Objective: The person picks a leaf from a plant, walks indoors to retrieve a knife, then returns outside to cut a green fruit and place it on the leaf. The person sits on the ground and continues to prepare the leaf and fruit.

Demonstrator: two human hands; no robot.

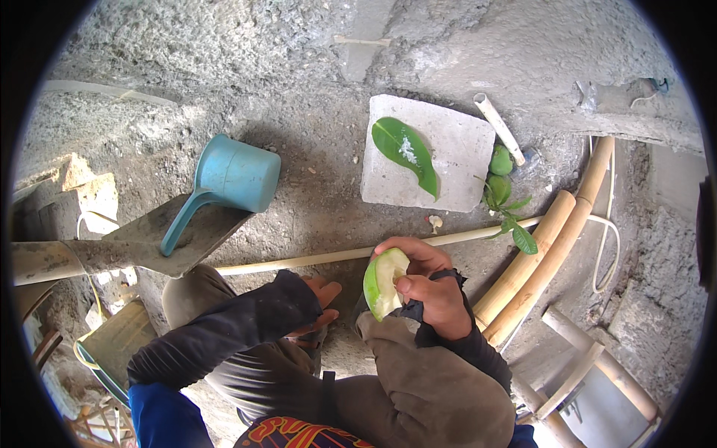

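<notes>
My right hand (437,290) is closed around a green-skinned fruit (385,284) with pale flesh showing along its cut or bitten side. The thumb presses on the flesh, while the fingers wrap behind the skin. It is held above my right knee. My left hand (321,302) rests by my left knee, its fingers apart and nothing visible in it; the dark sleeve covers part of it. Beyond them, a large green leaf (403,153) bearing a small heap of white grains lies on a pale square block (463,168).
Right of the block are a whole green fruit (500,160), a leafy sprig (511,213) and a white pipe (498,127). Bamboo poles (549,254) lie at the right. A blue dipper (239,175) sits on a shovel (142,246) at the left, above a bucket (119,347).
</notes>
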